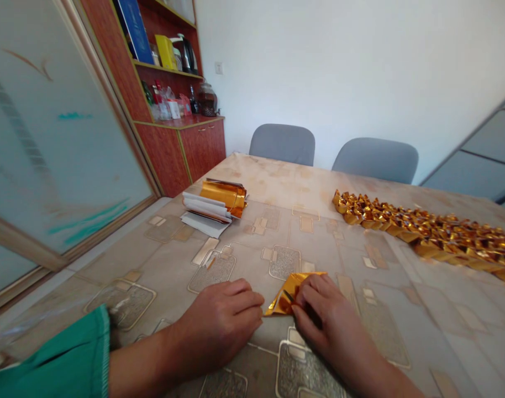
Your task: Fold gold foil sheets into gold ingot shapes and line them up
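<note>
A piece of gold foil paper (292,287), partly folded with slanted edges, lies on the table in front of me. My right hand (325,309) is closed on its right side, thumb and fingers pinching it and hiding that part. Beside the paper's lower left corner is my left hand (231,309), its fingers curled together at the tip. Whether that corner sits between the left fingertips is hard to see.
A curled stack of gold foil sheets (223,193) with pale backs lies at the far left of the table (252,226). Rows of folded gold foil pieces (426,226) stretch along the right. Two grey chairs (282,143) stand behind, and a wooden cabinet (203,146) at back left.
</note>
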`<state>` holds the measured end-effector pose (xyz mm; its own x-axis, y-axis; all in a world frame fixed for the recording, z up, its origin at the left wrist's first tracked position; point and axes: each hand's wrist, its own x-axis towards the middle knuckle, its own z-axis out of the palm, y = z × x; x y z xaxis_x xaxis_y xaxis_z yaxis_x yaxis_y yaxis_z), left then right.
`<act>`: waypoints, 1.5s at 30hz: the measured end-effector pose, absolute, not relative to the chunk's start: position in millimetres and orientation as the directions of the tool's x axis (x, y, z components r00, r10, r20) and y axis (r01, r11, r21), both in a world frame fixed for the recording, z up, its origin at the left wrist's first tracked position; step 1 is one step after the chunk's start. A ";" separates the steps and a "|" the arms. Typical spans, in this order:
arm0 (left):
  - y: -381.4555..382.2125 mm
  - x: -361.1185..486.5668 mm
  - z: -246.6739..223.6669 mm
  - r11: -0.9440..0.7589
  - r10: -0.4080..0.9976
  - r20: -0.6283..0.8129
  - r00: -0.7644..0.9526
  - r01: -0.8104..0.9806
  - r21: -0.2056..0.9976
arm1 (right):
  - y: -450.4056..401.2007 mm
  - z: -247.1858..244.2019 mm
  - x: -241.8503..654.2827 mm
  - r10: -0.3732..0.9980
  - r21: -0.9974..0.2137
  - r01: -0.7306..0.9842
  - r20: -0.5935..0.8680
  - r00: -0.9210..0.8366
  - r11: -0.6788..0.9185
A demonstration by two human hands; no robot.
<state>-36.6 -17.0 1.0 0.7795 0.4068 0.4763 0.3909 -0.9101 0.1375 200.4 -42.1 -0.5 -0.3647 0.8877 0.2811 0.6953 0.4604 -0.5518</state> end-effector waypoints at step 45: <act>-25.8 -36.5 8.0 -0.855 0.470 0.187 0.862 0.394 0.337 | -42.3 1.1 213.1 0.833 -0.530 0.646 0.290 -0.472 0.550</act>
